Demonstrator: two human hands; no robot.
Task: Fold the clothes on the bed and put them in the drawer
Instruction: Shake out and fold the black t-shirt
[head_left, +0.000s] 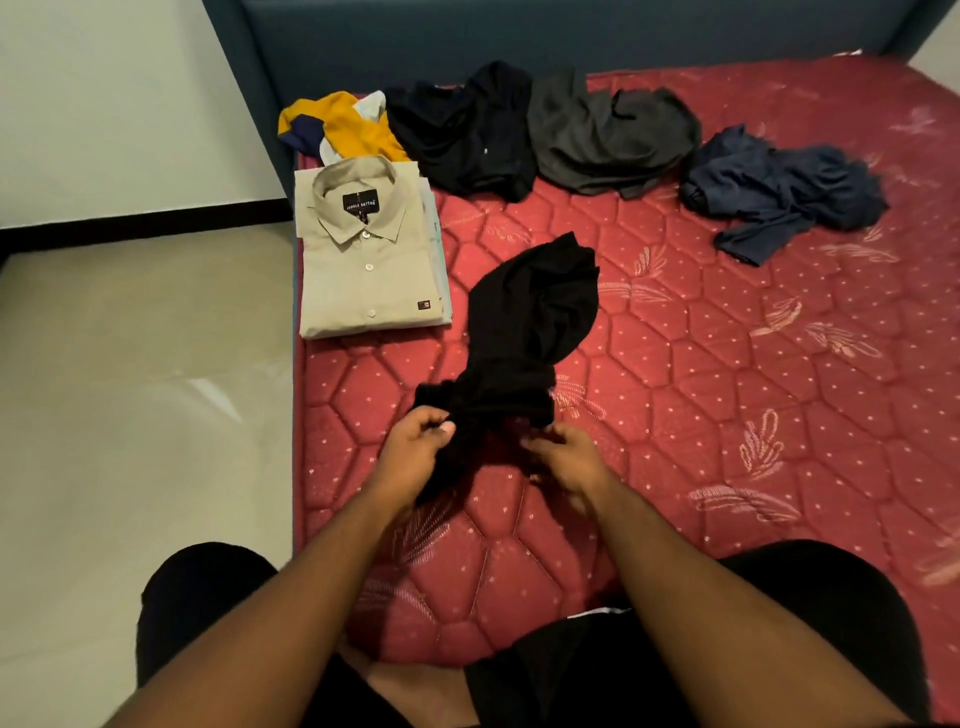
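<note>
Lengthwise, black garment (524, 332) stretches away up the mattress (727, 364); left hand (415, 447) and right hand (566, 457) pinch its near end.

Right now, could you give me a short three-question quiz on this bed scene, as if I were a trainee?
1. True or false: the beige shirt is already folded.
2. Which garment do the left hand and right hand grip? A) black garment B) navy garment C) yellow garment
3. Fill in: the mattress is ____ in colour.

Key: 1 true; 2 A; 3 red.
</note>
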